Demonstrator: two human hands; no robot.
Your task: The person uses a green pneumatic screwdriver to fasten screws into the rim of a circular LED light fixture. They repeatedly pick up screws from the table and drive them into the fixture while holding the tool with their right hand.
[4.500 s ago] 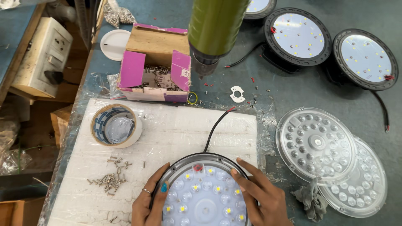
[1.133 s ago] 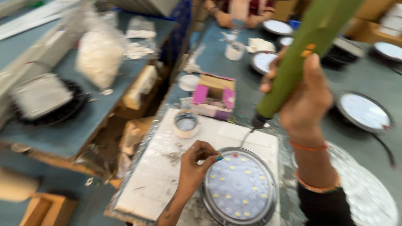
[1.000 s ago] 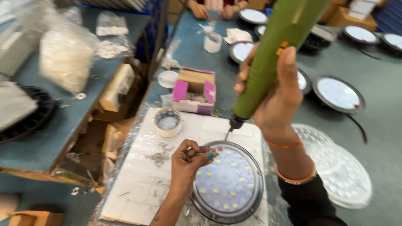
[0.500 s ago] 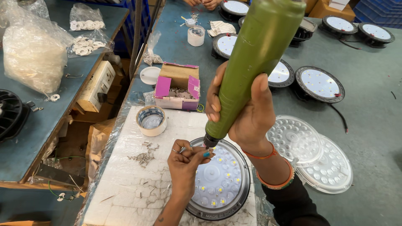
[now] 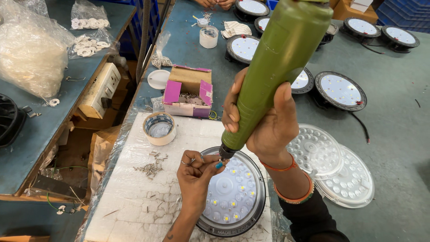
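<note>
The right hand (image 5: 264,121) has its grip closed around a green electric screwdriver (image 5: 280,67), held nearly upright with its tip down at the rim of a round lamp (image 5: 230,195) that lies on a white foam sheet (image 5: 134,197) on the table (image 5: 394,103). The left hand (image 5: 195,177) rests on the lamp's near-left edge, its fingertips (image 5: 218,165) pinched together right at the screwdriver's tip; whether a screw sits between them is too small to tell. Just left of that hand lies a small heap of screws (image 5: 150,166), and beyond it a roll of tape (image 5: 159,127). Behind the foam stands an open pink cardboard box (image 5: 188,92) with more screws inside, and a white lid (image 5: 159,79) lies beside it. To the right of the lamp two clear lens covers (image 5: 340,172) lie stacked and overlapping. Further back several finished lamps (image 5: 340,90) rest face up, partly hidden by the screwdriver and right hand.
</note>
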